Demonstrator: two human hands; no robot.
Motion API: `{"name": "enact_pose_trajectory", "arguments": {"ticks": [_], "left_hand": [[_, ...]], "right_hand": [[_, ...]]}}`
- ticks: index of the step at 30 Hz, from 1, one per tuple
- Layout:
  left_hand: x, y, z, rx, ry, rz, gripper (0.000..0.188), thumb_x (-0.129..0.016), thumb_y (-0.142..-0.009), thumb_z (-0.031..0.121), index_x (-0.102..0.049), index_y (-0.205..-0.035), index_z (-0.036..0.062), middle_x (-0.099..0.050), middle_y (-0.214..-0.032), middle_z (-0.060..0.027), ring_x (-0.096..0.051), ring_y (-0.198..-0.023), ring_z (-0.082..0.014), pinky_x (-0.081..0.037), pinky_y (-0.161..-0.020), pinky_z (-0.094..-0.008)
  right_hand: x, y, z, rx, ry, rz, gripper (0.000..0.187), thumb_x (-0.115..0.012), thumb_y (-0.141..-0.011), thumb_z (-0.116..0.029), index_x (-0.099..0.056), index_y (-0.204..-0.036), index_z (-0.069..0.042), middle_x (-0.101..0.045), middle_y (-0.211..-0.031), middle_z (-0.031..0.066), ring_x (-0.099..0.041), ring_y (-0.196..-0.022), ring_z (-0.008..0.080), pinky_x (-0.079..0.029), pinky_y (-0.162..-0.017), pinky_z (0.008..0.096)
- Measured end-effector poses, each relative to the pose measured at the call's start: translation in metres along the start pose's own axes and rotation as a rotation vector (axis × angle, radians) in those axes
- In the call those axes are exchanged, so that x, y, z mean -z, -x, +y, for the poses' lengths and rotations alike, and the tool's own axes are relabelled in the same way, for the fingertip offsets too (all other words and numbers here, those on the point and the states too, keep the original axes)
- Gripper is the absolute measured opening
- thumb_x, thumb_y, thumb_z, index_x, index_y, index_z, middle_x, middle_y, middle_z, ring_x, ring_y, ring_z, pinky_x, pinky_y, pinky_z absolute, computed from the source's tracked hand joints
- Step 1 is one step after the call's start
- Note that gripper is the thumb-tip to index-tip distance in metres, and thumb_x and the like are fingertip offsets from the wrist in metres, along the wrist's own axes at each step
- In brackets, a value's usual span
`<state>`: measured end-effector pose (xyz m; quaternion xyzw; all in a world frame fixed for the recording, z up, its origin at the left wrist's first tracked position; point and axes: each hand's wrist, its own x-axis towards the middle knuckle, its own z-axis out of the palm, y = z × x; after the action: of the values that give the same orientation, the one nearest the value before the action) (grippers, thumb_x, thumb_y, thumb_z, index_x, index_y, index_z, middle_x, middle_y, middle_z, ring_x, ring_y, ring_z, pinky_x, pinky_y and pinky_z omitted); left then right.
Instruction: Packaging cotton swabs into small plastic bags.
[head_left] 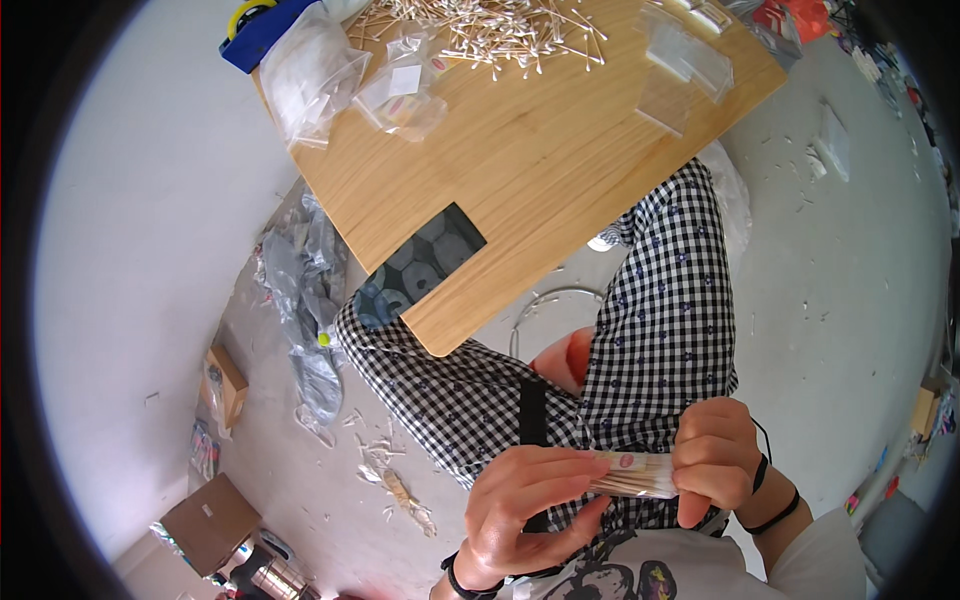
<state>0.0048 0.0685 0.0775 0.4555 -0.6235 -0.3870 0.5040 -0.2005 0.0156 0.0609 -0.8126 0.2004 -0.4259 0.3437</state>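
Closest to us: a clear swab pack w/ a small red mark, held btwn both hands over our lap, roughly level. Our R grip is curled round its right end; our L grip has fingers over the left end & thumb below, so it's held at both ends. Can't tell how hard we're squeezing, nor, b/c the ends are covered, whether the bag's mouth is closed.

Risks, we'd judge: if the mouth's open & we tip it, sticks could slide out onto our checked trousers or beyond. If the 2 grips pull or twist against each other, the thin film might split or sticks snap; too hard a squeeze could crush the cotton tips.

Next out: the wooden surface, w/ a dark hexagon-patterned patch in its cut-out. Our knees are close to its edges, so a bump could shift what's on it, esp. the light flat bags near the right edge.

Farther: crumpled clear bags, a puffy white bag, then loose swabs in a messy heap, prob. easy to scatter w/ a careless sleeve. Blue box at far L corner.
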Motion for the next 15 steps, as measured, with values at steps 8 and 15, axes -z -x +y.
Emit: {"name": "enact_pose_trajectory", "arguments": {"ticks": [8,15], "left_hand": [[0.005,0.010,-0.001,0.142,0.044,0.125,0.045,-0.076,-0.062,-0.006,-0.053,-0.099,0.0001,-0.067,-0.089,-0.0170,-0.067,-0.081,-0.0263,-0.053,-0.068,-0.0322],[0.020,0.008,-0.001,0.223,0.104,-0.046,0.032,-0.075,-0.062,-0.006,-0.062,-0.091,-0.0019,-0.067,-0.092,-0.0156,-0.066,-0.083,-0.0250,-0.053,-0.070,-0.0297]], "right_hand": [[0.005,-0.003,-0.005,0.038,0.011,-0.025,0.036,-0.061,-0.084,-0.042,-0.047,-0.089,-0.009,-0.048,-0.065,0.0001,-0.045,-0.047,0.0118,-0.036,-0.040,0.0228],[0.007,-0.007,-0.005,0.115,0.037,-0.072,0.034,-0.062,-0.084,-0.041,-0.047,-0.086,-0.010,-0.045,-0.064,-0.0020,-0.042,-0.047,0.0108,-0.035,-0.041,0.0212]]}}
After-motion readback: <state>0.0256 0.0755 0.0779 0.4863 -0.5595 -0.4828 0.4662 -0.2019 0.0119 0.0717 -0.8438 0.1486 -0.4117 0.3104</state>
